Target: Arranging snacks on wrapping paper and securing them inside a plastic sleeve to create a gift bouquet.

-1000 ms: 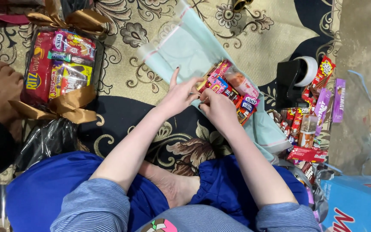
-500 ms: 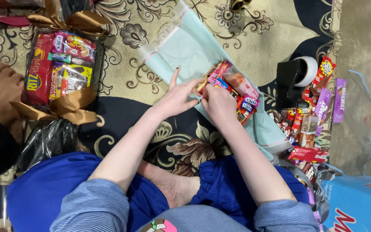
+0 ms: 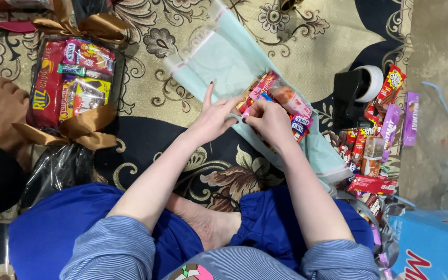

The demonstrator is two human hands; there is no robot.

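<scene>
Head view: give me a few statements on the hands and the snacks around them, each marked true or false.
1. Both hands work at the snack bundle on the clear bag. True.
2. The left hand holds the tape dispenser. False: the dispenser stands untouched on the rug, right of the bundle.
3. A finished pack tied with gold ribbon lies to the left. True.
4. The right hand rests on the blue box. False: it is at the bundle; the box sits at the lower right corner.
5. Loose snack packets lie to the right of the bundle. True.
</scene>
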